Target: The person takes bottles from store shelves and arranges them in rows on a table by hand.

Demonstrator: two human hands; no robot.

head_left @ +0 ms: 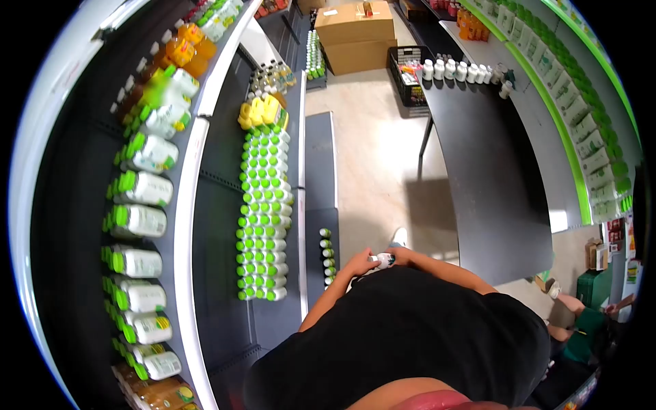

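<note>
In front of my waist, a small white bottle (385,260) with a dark label lies sideways between my two hands. My left hand (360,262) has its fingers closed at the bottle's left end. My right hand (400,257) grips the other end, and part of the bottle is hidden behind its fingers. A row of small white bottles with green caps (328,253) stands on the low shelf to the left of my hands.
Rows of green-capped bottles (263,219) fill the left shelf, with yellow jugs (263,111) behind. On the right is a black table (488,184) bearing several white bottles (451,70). A black basket (410,89) and cardboard box (355,34) sit ahead. Another person (581,328) is at lower right.
</note>
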